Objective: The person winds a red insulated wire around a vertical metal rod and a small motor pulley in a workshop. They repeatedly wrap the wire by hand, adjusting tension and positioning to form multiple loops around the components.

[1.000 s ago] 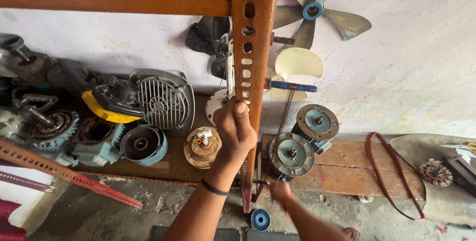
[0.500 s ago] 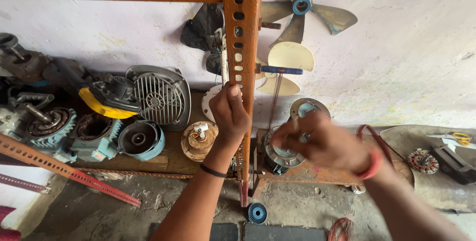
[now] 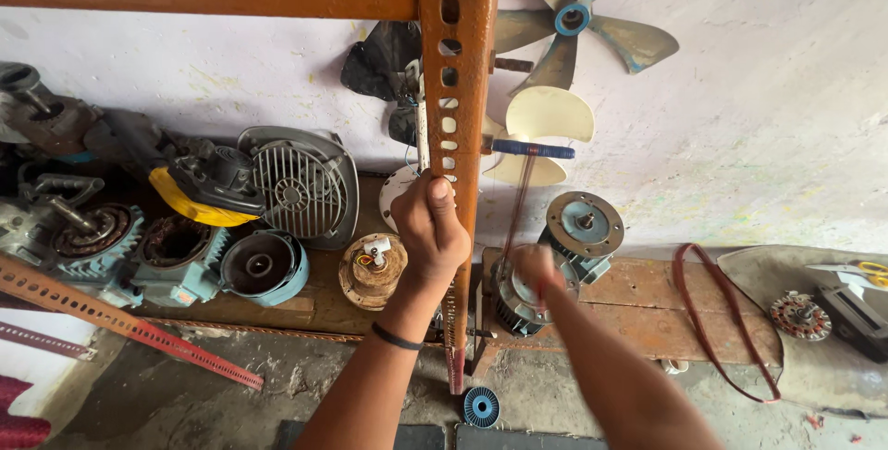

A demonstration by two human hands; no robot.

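Left hand (image 3: 430,228) closed around rusty upright (image 3: 453,135); right hand (image 3: 535,270), blurred, grip unclear, at wire (image 3: 520,200) running toward 12 o'clock to blue spindle (image 3: 532,148); risk: jerked wire snaps or tangles.

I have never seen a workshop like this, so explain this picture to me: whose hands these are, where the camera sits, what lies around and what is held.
The camera is worn on a person's head and looks down, so both arms reaching in from below are that person's own. The left hand grips an upright rusty metal post with rows of holes. The right hand is blurred; it reaches toward reddish strands hanging from a blue rod on the post, though I cannot tell whether it holds them. Below, on a wooden board by the wall, sit electric motors, a grey vented cover and a copper-wound coil. Fan blades hang above.
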